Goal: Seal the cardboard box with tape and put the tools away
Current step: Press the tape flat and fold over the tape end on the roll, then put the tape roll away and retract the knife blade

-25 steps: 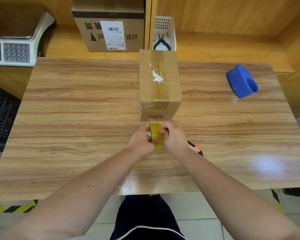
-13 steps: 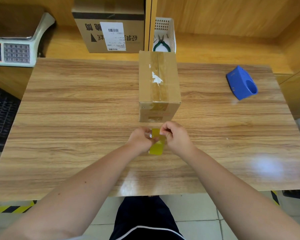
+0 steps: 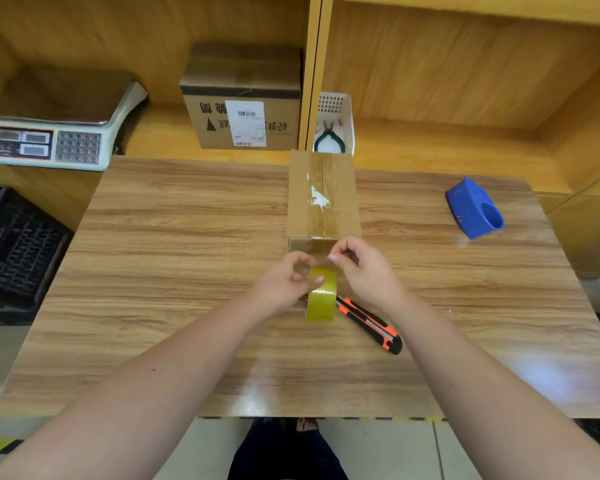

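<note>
The cardboard box [image 3: 323,199] stands mid-table with its top seam taped, and just before its near end the left hand [image 3: 284,285] grips the yellow tape roll [image 3: 322,295] while the right hand [image 3: 364,268] pinches the pulled tape end, an orange utility knife [image 3: 369,319] beside the roll and a blue dispenser [image 3: 473,208] well right of the box

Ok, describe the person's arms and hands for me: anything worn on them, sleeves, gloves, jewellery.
Both arms are bare along the whole visible length; no sleeve edge shows anywhere in the frame. The left hand and right hand are ungloved. No rings, watch, bracelet or bandage is visible on either, and the nails that show look short and unpainted. A small dark spot sits on the left forearm. Below the table edge, dark trousers appear.
</note>
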### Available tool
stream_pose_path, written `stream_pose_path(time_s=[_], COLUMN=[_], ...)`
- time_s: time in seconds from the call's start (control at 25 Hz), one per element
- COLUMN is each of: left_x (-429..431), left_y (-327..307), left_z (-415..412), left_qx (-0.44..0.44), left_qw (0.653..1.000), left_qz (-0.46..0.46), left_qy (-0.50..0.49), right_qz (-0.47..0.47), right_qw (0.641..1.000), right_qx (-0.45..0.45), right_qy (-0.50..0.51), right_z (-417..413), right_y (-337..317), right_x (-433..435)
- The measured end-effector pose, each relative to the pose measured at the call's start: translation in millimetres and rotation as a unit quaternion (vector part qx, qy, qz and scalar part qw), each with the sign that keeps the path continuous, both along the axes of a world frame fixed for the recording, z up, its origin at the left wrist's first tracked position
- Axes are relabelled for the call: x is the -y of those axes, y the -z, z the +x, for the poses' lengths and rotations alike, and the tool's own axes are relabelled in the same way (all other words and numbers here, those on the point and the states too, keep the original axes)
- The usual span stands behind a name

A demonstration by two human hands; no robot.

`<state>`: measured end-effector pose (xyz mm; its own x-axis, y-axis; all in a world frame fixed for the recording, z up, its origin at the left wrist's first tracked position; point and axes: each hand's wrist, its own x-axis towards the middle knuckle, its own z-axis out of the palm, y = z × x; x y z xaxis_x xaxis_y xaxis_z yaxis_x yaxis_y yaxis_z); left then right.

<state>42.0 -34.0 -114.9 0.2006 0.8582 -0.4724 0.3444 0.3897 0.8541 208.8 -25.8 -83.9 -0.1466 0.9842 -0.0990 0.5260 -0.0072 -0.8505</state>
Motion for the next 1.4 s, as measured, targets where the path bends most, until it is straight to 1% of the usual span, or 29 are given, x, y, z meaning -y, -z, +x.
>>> stream_pose_path(time_s=[0.08, 0.32, 0.4, 0.48, 0.64, 0.72, 0.84, 0.92, 1.04, 1.12, 1.2, 1.4], left_x=[-4.2, -9.6, -12.6, -19.2, -34.9, -42.1, -48.2, -49.1, -48.7, -48.8, -49.3, -52.8], left_y=[-15.9, -66.0, -84.7, -104.9, -150.7, -172.8, -199.7, -220.1, -248.0, -262.7, -272.9, -301.0], left_z=[-0.9, 2.5, 5.5, 6.5, 8.2, 10.8, 11.5, 9.6, 6.4, 6.5, 9.1, 12.3], left_qx=[0.011, 0.055, 0.080, 0.086, 0.102, 0.115, 0.092, 0.084, 0.112, 0.102, 0.071, 0.062], left_qw=[1.000, 0.997, 0.995, 0.993, 0.991, 0.986, 0.975, 0.967, 0.963, 0.964, 0.964, 0.967], left_qz=[0.021, 0.045, 0.054, 0.070, 0.075, 0.110, 0.192, 0.232, 0.241, 0.243, 0.252, 0.231], left_qy=[-0.009, -0.027, -0.038, -0.051, -0.054, -0.054, -0.062, -0.067, -0.046, -0.032, -0.046, -0.084], right_qz=[0.022, 0.056, 0.093, 0.122, 0.181, 0.212, 0.185, 0.168, 0.167, 0.177, 0.197, 0.239], right_qw=[1.000, 0.998, 0.995, 0.990, 0.982, 0.972, 0.966, 0.968, 0.967, 0.966, 0.966, 0.960], right_qx=[0.006, -0.015, -0.027, -0.040, -0.037, -0.082, -0.167, -0.182, -0.189, -0.188, -0.161, -0.128], right_qy=[-0.003, 0.022, 0.038, 0.050, 0.040, 0.067, 0.066, 0.045, 0.027, 0.026, 0.036, 0.068], right_z=[-0.3, -7.1, -13.2, -16.1, -14.1, -12.8, -8.4, -3.4, -1.0, -1.4, -2.0, -5.5], right_y=[-15.8, -57.2, -73.5, -92.7, -139.4, -168.2, -203.8, -223.8, -248.0, -263.2, -275.2, -298.2], right_x=[-5.2, -15.8, -18.4, -21.9, -32.2, -36.8, -45.8, -51.7, -53.3, -52.4, -54.0, -58.2])
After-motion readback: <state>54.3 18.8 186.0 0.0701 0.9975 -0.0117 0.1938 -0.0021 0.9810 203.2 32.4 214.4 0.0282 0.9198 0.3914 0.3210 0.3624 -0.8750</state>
